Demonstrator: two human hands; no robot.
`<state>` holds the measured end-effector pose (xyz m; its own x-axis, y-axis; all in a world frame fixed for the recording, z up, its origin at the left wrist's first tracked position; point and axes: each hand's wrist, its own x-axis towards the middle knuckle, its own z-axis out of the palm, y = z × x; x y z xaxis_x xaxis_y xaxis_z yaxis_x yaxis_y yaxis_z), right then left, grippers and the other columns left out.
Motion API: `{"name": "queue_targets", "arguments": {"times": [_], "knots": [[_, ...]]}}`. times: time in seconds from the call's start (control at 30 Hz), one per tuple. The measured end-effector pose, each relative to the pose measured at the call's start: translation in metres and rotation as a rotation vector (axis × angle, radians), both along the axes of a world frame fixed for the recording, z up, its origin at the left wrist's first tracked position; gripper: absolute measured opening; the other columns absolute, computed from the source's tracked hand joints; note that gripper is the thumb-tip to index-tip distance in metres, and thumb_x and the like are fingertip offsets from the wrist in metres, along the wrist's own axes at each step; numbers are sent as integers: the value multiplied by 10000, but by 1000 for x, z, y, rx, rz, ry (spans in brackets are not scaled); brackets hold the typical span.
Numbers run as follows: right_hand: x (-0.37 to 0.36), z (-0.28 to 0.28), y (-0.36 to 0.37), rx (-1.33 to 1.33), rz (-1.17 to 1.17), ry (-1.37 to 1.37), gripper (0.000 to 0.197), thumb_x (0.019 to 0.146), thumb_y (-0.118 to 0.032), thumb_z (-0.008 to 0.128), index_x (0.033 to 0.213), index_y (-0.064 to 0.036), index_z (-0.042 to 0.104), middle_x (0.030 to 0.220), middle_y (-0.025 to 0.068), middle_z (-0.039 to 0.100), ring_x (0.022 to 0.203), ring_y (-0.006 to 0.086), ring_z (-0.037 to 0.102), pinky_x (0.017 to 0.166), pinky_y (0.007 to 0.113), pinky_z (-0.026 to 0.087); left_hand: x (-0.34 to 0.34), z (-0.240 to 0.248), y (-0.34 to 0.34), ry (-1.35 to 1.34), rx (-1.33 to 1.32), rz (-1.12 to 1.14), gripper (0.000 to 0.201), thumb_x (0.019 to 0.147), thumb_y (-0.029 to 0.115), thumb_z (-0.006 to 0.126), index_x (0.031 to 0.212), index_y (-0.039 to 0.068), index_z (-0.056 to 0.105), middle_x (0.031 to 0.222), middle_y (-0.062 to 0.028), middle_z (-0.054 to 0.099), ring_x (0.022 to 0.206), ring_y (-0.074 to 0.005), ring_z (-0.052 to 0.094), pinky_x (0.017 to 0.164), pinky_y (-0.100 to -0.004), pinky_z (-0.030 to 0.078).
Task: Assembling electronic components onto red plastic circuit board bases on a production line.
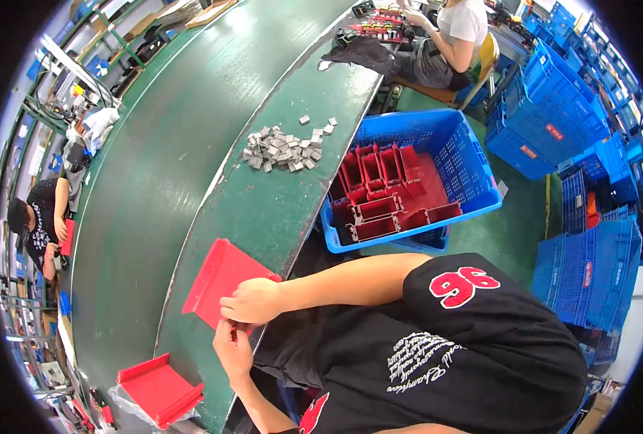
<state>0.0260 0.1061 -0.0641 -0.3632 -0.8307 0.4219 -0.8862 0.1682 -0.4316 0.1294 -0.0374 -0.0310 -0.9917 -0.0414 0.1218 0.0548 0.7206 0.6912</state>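
A red channel-shaped panel with raised edges (223,275) lies on the green tabletop in front of me. Over its near corner, my right hand (252,300) is closed with its knuckles up. My left hand (233,354) meets it at the panel's edge, fingers pinched together. Whatever lies between the fingertips is too small or hidden to make out. Another red panel (158,390) of the same shape rests on clear plastic at the lower left. Farther up the table sits a loose pile of small grey square pieces (285,150).
Beside the table, a blue crate (422,230) holds several red panels (379,170). A conveyor belt (147,195) runs along the table's far side. One co-worker (43,210) handles a red part across the belt; another (455,43) sits at the top. Blue crates (553,108) are stacked right.
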Motion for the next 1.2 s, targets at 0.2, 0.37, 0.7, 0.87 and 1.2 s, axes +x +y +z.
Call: {"name": "queue_targets", "arguments": {"times": [0.2,0.37,0.7,0.87,1.2], "knots": [[10,-1,45,-255,-115,225,321,728,-327,719,892,-99,564,894,55,571,911,244,590,865,389,448,3,0,6,-8,-101,9,95,892,69,559,872,-13,602,819,-151,605,775,-329,589,710,-405,455],[-64,6,181,-395,-731,296,265,731,-208,744,927,-118,590,987,64,605,1008,265,572,881,423,409,2,-19,14,169,-301,102,204,931,114,497,776,0,565,755,-160,556,722,-367,545,651,-442,428],[-361,-57,566,-132,-2002,-94,437,847,-399,619,1003,0,706,1039,243,688,1007,377,666,897,467,506,-12,-35,21,322,-581,210,327,936,180,391,642,64,473,643,-135,469,585,-368,467,549,-477,345],[-451,11,712,-260,-2127,76,680,777,-593,658,965,59,709,1042,280,682,1065,386,650,897,444,501,1,-65,6,253,-483,300,441,976,292,328,623,63,459,628,-121,481,578,-343,470,554,-460,350],[-483,-14,727,147,-2008,-465,794,837,-633,566,1095,112,652,1183,315,616,1189,375,576,988,400,440,-35,-46,1,173,-589,306,350,926,213,326,624,74,436,615,-106,464,566,-319,453,556,-432,338]]}}
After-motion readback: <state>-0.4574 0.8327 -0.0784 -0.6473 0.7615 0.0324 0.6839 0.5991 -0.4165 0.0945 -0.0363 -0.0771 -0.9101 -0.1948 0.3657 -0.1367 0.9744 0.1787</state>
